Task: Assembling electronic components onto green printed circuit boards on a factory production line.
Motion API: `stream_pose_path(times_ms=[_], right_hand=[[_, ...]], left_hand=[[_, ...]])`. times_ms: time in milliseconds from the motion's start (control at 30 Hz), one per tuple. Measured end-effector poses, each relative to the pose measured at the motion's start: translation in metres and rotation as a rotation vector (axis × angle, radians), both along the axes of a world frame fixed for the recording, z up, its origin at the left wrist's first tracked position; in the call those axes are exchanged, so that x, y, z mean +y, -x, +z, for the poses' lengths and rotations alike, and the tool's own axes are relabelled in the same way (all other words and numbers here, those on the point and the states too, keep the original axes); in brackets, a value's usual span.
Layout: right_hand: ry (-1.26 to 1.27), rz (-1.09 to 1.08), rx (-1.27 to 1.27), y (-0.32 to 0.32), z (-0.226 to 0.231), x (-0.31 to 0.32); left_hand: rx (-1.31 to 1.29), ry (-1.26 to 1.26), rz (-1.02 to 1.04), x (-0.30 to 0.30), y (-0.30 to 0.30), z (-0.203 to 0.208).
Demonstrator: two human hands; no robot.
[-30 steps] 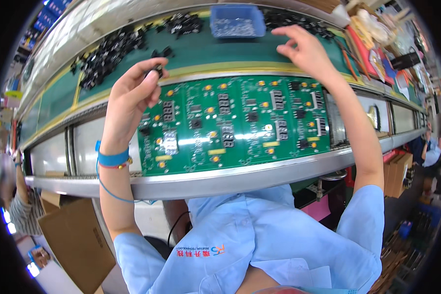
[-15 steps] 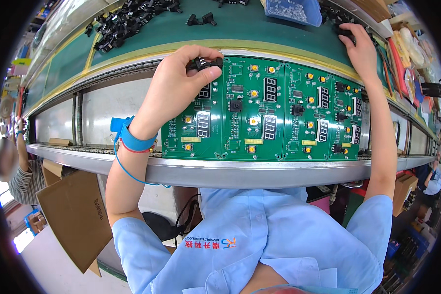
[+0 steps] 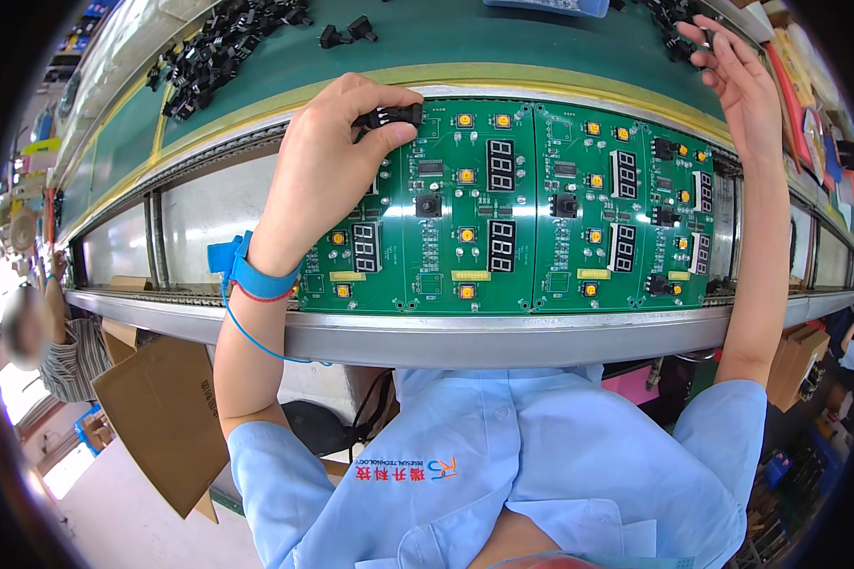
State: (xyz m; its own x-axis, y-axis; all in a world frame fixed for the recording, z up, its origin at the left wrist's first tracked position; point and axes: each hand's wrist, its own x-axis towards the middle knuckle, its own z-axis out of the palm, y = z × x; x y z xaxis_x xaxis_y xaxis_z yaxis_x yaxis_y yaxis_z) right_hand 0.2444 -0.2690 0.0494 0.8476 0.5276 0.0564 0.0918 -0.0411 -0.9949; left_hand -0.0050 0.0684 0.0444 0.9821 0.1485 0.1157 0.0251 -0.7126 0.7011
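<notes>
A panel of green circuit boards (image 3: 451,280) lies on the rail track in front of me, with digit displays, yellow-orange buttons and several black block-shaped components (image 3: 429,206) mounted on it. My left hand (image 3: 337,142) pinches a black component with pale pins (image 3: 394,116) between thumb and fingers, over the board's far left edge. At the upper right, beside a pile of black components (image 3: 669,24), my right hand (image 3: 742,85) is raised with fingertips drawn together. Something small and dark shows between them, too small to name.
A larger heap of black components (image 3: 213,57) covers the far left of the green bench (image 3: 427,47), with two loose pieces (image 3: 348,32) near it. A blue bin (image 3: 550,6) stands at the far edge. The metal rail (image 3: 503,339) runs along my front; a cardboard box (image 3: 157,417) stands lower left.
My right hand has lifted off the pile of black components and turned, moving to the right. My left hand still grips its component, now slightly left in the picture. The view has shifted.
</notes>
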Motion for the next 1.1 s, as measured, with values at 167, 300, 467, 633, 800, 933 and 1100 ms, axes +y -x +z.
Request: stream_pose_path(times_ms=[167,300,467,633,800,933,1100], right_hand=[[0.034,-0.084,-0.054,0.058,0.027,0.045],[0.230,0.139,-0.152,0.056,0.019,0.038],[0.312,0.271,-0.230,0.099,0.022,0.072],[0.493,0.338,-0.557,0.123,0.015,0.093],[0.609,0.264,-0.942,0.128,0.007,0.096],[0.646,0.231,-0.994,0.134,0.006,0.098],[0.698,0.254,-1.031,0.128,0.016,0.094]], left_hand=[[0.019,-0.046,-0.001,-0.002,0.000,0.006],[-0.016,-0.140,0.007,-0.008,0.000,0.007],[-0.073,-0.257,-0.016,-0.012,0.000,0.005],[-0.102,-0.384,-0.081,-0.014,-0.003,0.004],[-0.098,-0.180,-0.101,-0.006,-0.005,0.005],[-0.123,0.181,0.025,-0.002,-0.004,0.011],[-0.010,0.280,0.015,0.008,0.001,0.022]])
